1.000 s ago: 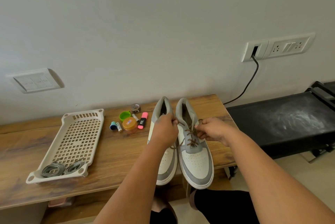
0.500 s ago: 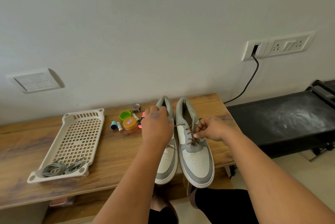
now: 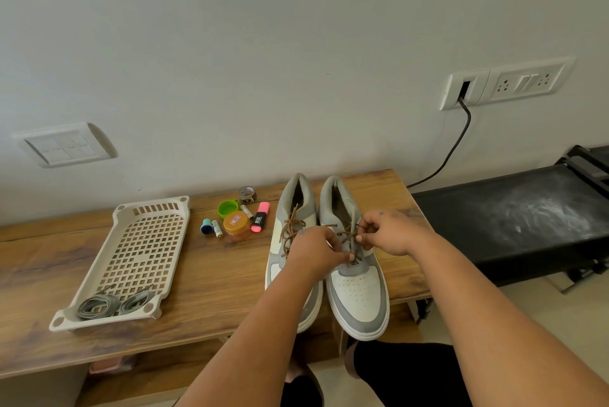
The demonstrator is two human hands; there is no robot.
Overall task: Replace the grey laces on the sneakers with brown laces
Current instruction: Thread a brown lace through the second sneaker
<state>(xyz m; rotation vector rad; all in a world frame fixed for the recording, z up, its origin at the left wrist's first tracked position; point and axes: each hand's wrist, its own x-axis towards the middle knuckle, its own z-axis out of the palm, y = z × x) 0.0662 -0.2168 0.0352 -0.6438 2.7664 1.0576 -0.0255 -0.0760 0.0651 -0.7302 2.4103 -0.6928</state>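
Two white-and-grey sneakers stand side by side on the wooden table, toes toward me. The left sneaker carries a loosely tied brown lace. Over the right sneaker both hands work its brown lace. My left hand pinches the lace low on the tongue. My right hand pinches another strand just beside it, to the right. Two coiled grey laces lie in the near end of a beige perforated tray.
Small items cluster behind the tray: a green cap, an orange-lidded jar, a pink highlighter, batteries and a tape roll. A black treadmill deck sits to the right, and a cable runs to the wall socket.
My left hand swung up and left over the left sneaker, then came back down to the right sneaker's tongue. My right hand stayed at the lace.
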